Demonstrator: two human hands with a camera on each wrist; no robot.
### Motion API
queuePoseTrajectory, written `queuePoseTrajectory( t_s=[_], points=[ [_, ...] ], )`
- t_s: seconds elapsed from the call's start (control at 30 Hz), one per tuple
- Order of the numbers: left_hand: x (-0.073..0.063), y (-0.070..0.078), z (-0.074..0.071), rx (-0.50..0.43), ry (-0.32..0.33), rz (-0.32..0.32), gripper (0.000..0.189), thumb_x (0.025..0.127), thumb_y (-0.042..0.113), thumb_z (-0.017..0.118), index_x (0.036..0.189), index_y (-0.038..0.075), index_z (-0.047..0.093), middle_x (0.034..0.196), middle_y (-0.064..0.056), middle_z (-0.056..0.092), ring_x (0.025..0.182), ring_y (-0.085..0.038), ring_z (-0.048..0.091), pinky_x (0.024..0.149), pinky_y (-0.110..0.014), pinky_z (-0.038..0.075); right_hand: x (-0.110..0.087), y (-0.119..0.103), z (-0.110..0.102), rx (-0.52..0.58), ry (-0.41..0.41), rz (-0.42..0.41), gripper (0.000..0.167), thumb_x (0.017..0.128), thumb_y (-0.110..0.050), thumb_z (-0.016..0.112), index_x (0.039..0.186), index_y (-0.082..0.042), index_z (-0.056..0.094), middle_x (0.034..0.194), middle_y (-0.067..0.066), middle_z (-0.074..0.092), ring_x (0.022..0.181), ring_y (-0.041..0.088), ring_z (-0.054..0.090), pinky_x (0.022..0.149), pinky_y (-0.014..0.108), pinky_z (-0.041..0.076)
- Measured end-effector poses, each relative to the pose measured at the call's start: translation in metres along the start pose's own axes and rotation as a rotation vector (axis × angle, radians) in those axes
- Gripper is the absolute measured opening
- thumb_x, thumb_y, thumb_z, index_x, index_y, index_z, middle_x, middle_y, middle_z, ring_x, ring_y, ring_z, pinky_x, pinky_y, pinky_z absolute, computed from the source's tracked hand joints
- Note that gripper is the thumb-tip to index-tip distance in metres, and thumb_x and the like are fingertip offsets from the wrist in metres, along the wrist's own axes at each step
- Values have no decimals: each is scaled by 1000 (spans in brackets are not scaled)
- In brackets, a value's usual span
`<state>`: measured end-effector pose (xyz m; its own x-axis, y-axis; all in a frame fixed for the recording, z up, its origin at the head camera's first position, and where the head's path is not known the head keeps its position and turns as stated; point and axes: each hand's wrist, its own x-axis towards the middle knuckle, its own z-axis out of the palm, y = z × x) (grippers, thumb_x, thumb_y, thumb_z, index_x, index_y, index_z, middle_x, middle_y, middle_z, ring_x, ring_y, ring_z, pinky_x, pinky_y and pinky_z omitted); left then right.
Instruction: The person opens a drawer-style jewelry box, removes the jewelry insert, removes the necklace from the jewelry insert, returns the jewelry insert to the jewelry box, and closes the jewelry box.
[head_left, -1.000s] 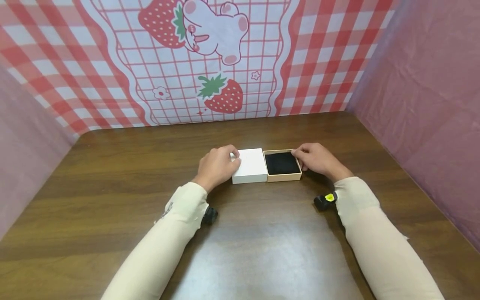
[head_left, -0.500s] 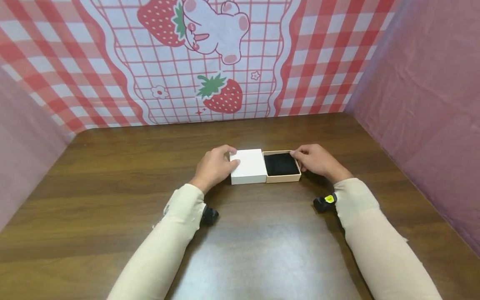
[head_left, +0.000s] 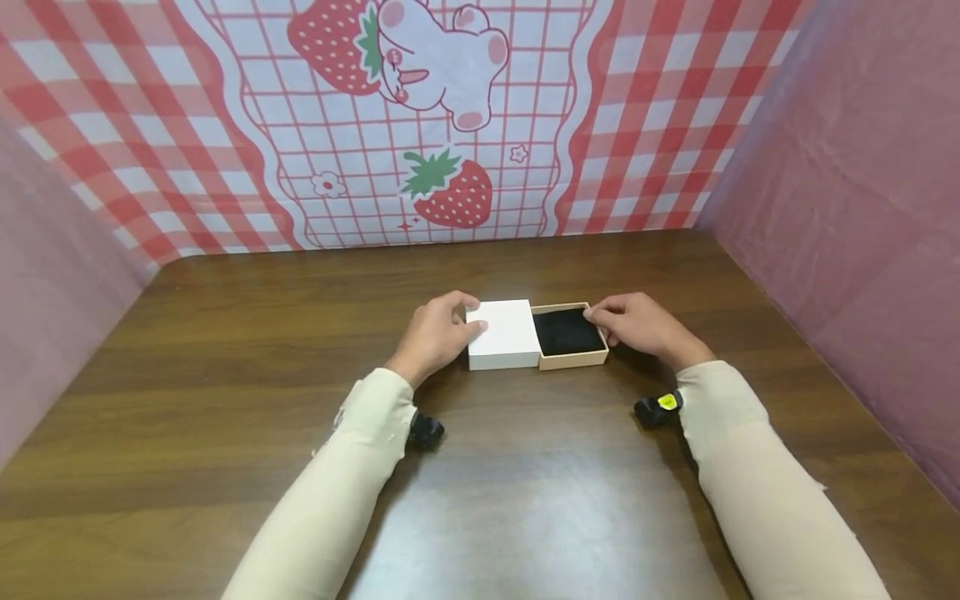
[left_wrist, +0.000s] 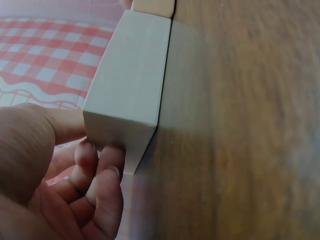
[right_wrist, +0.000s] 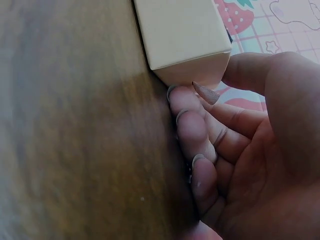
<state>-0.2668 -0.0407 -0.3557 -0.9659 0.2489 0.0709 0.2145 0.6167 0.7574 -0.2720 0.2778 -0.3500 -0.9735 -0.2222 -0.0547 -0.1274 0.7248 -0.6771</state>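
Observation:
A white box cover [head_left: 504,332] lies on the table, end to end with a tan box base [head_left: 573,360]. Soft black cloth-like material [head_left: 567,331] fills the base. My left hand [head_left: 438,333] grips the cover's left end, thumb on top. In the left wrist view, curled fingertips [left_wrist: 111,157] press against the cover's end face. At the base's right end, my right hand [head_left: 637,323] pinches the rim between thumb and fingers. The right wrist view shows fingertips [right_wrist: 192,132] curled low at that end, below a small pointed brownish piece [right_wrist: 206,93].
Both parts rest on a brown wooden table [head_left: 247,400]. A red-and-white checked cloth [head_left: 247,167] with strawberries hangs behind it. Pink cloth walls [head_left: 847,183] rise at either side. Small black wrist cameras [head_left: 426,432] sit under both cream sleeves [head_left: 330,500].
The left thumb and fingers have shifted slightly on the cover's left end. Box parts and right hand stay nearly in place, while the head view has moved a little.

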Motion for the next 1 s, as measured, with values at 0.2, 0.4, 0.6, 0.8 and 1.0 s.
queuePoseTrajectory(
  t_s=[0.2, 0.4, 0.6, 0.8, 1.0],
  points=[
    [2, 0, 3, -12, -8, 4, 37, 95, 33, 70, 127, 16, 63, 78, -4, 63, 63, -19, 53, 62, -35, 45, 1, 3, 0, -16, 20, -3, 35, 102, -34, 58, 103, -2, 71, 72, 7, 60, 71, 22, 55, 72, 35, 43],
    [4, 1, 6, -13, -8, 10, 38, 95, 34, 70, 128, 16, 63, 79, -4, 63, 63, -18, 53, 61, -35, 45, -1, 4, -2, -30, 27, 17, 36, 102, -34, 58, 107, -1, 71, 74, 6, 61, 73, 22, 56, 71, 35, 44],
    [3, 0, 5, -18, -6, 1, 37, 95, 34, 70, 127, 16, 63, 79, -5, 62, 62, -18, 52, 60, -34, 45, 0, 3, -1, -29, 36, 10, 35, 102, -33, 58, 105, -1, 71, 72, 6, 61, 71, 22, 58, 69, 34, 44],
    [2, -3, 4, -25, 0, 2, 37, 95, 34, 70, 127, 17, 63, 81, -5, 63, 65, -19, 54, 62, -35, 46, 1, 1, 1, -26, 33, 20, 36, 101, -36, 59, 103, -2, 71, 71, 6, 61, 70, 21, 57, 69, 35, 43],
    [2, -5, 1, -24, -5, -16, 38, 95, 35, 70, 128, 18, 63, 81, -5, 63, 65, -20, 55, 62, -35, 47, 3, -1, 3, -22, 31, 24, 37, 101, -38, 59, 102, -2, 71, 73, 6, 62, 71, 22, 57, 69, 35, 43]
  ],
)
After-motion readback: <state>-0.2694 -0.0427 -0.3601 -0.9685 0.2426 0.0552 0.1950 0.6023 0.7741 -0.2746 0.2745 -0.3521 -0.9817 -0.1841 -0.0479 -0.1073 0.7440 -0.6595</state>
